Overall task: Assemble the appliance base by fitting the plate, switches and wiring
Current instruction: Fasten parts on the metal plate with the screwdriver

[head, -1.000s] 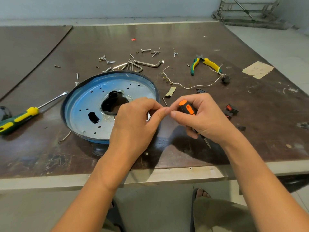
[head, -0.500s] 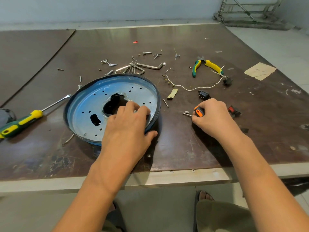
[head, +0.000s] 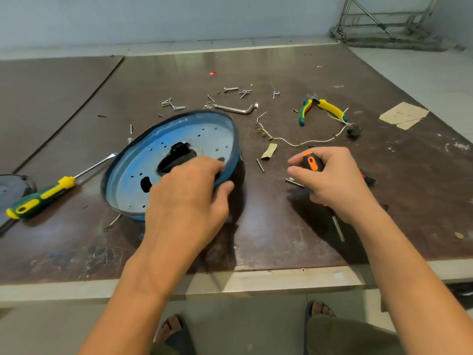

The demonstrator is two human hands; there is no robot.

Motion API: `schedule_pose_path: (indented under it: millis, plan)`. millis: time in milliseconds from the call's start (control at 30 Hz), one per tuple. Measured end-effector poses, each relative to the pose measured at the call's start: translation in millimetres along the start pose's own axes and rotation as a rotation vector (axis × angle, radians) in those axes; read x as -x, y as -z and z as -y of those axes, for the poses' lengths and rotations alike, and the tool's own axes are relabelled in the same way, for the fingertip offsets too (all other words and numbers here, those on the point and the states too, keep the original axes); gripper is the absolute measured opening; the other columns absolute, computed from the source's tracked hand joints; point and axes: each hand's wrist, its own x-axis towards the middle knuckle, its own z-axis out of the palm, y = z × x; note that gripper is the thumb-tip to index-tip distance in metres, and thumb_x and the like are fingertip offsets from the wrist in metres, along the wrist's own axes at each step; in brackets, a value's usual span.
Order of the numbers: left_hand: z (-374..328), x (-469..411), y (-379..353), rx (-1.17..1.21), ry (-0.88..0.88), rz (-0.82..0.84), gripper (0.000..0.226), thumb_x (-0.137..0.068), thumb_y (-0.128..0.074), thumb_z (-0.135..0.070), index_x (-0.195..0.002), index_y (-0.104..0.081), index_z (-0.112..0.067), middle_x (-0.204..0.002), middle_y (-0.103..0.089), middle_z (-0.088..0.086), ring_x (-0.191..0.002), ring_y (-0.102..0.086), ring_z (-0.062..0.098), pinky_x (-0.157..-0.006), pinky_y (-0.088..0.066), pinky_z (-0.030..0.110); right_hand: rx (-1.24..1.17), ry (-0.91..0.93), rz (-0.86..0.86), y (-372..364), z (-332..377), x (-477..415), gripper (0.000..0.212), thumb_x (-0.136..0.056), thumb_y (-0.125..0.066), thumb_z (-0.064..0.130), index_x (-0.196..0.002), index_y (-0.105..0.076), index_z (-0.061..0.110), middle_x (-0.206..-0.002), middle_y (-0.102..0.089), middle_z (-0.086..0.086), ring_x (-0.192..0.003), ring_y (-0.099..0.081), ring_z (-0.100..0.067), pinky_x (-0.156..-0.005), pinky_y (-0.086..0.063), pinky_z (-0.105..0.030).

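Observation:
The round blue appliance base (head: 143,160), with a perforated metal plate and a dark centre hole, is tilted up on its right side. My left hand (head: 189,196) grips its near right rim, thumb under the edge. My right hand (head: 330,180) holds an orange and black screwdriver (head: 311,162), its shaft (head: 337,228) pointing back toward me. A loose screw (head: 294,182) lies under my right fingertips. A white wire with brass terminals (head: 294,142) lies behind my right hand. A black and red switch (head: 368,176) shows partly at the right of that hand.
A yellow and green screwdriver (head: 43,197) lies left of the base. Yellow and green pliers (head: 320,107), a bent metal bar (head: 235,108) and scattered screws (head: 171,105) lie behind it. A cardboard scrap (head: 403,115) is far right. The table's metal front edge (head: 256,280) runs below my hands.
My hands parted from a pinch at the centre. The left hand took the base's rim and tipped its right side up. The right hand moved right and down to the table with the screwdriver.

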Motion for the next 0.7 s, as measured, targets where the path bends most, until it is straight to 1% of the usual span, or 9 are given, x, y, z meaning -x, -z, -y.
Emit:
schedule_pose_path:
  millis: [133,233,267,367,500,567,600,633,700]
  plan:
    - [14.5,-3.5,26.8,0.361,0.038,-0.171,0.017,-0.091,-0.065,-0.033,-0.104,-0.070,-0.022,-0.088,-0.069,-0.007,-0.081,-0.065,0.017,-0.071,-0.055,0.042,-0.254,-0.040,0.046,-2.3,7.3,3.6,0.007,-0.085,-0.076,0.006,-0.090,-0.074,0.010,-0.055,-0.050,0.009,-0.047,-0.045,-0.007,-0.040,-0.033,-0.021]
    - [19.8,-2.1,45.3,0.633,0.076,-0.225,0.009,-0.092,-0.070,-0.022,-0.100,-0.071,-0.026,-0.086,-0.072,-0.010,-0.079,-0.069,0.008,-0.062,-0.055,0.019,-0.337,-0.041,0.068,-4.5,9.0,4.4,0.003,-0.086,-0.075,0.004,-0.087,-0.073,0.007,-0.055,-0.048,0.002,-0.048,-0.042,-0.008,-0.039,-0.030,-0.021]
    - [21.0,-1.4,48.9,0.701,0.096,-0.226,0.011,-0.092,-0.070,-0.020,-0.100,-0.071,-0.027,-0.087,-0.073,-0.009,-0.080,-0.070,0.009,-0.064,-0.057,0.020,-0.359,-0.033,0.078,-5.2,9.5,4.5,0.002,-0.087,-0.074,0.005,-0.086,-0.073,0.007,-0.056,-0.049,-0.002,-0.048,-0.042,-0.009,-0.038,-0.030,-0.022]
    - [24.1,-1.1,52.5,0.793,0.132,-0.201,0.012,-0.091,-0.071,-0.019,-0.102,-0.073,-0.022,-0.088,-0.075,-0.002,-0.082,-0.072,0.018,-0.070,-0.062,0.034,-0.362,-0.011,0.124,-7.2,9.3,5.2,0.004,-0.090,-0.072,0.011,-0.087,-0.073,0.007,-0.059,-0.054,-0.007,-0.049,-0.046,-0.010,-0.038,-0.033,-0.021]
    - [21.8,-0.9,54.1,0.887,0.148,-0.180,0.014,-0.089,-0.070,-0.017,-0.102,-0.073,-0.021,-0.090,-0.076,-0.001,-0.084,-0.073,0.019,-0.070,-0.061,0.030,-0.112,0.013,0.156,-11.1,5.9,4.2,0.005,-0.087,-0.076,0.014,-0.084,-0.073,0.013,-0.061,-0.053,-0.007,-0.048,-0.047,-0.014,-0.040,-0.040,-0.021]
    - [21.1,-0.6,54.9,0.931,0.152,-0.176,0.013,-0.088,-0.071,-0.017,-0.100,-0.073,-0.020,-0.088,-0.076,-0.001,-0.081,-0.073,0.015,-0.067,-0.060,0.024,0.169,0.054,0.107,-15.4,1.3,0.7,0.007,-0.084,-0.078,0.016,-0.080,-0.073,0.020,-0.063,-0.059,0.009,-0.050,-0.051,-0.005,-0.048,-0.039,-0.012]
    - [21.3,-0.4,55.3,0.951,0.155,-0.179,0.012,-0.087,-0.071,-0.017,-0.098,-0.074,-0.020,-0.087,-0.076,0.000,-0.079,-0.073,0.014,-0.066,-0.059,0.022,0.327,0.073,0.089,-17.0,0.3,-0.2,0.008,-0.083,-0.078,0.018,-0.081,-0.072,0.023,-0.068,-0.062,0.014,-0.059,-0.056,-0.001,-0.053,-0.037,-0.008]
    - [22.1,-0.5,55.4,0.969,0.155,-0.183,0.011,-0.086,-0.071,-0.017,-0.097,-0.074,-0.019,-0.085,-0.076,0.000,-0.078,-0.072,0.014,-0.066,-0.058,0.022,0.445,0.078,0.083,-18.1,0.1,-0.1,0.008,-0.083,-0.077,0.019,-0.081,-0.072,0.025,-0.074,-0.064,0.015,-0.068,-0.058,0.001,-0.057,-0.037,-0.008]
    - [23.1,-1.0,55.9,0.995,0.156,-0.181,0.012,-0.082,-0.073,-0.020,-0.094,-0.075,-0.018,-0.082,-0.075,0.001,-0.075,-0.070,0.014,-0.065,-0.058,0.022,0.555,0.045,0.094,-19.1,-2.2,-0.1,0.008,-0.085,-0.074,0.018,-0.084,-0.071,0.026,-0.083,-0.068,0.008,-0.081,-0.061,-0.007,-0.066,-0.041,-0.018]
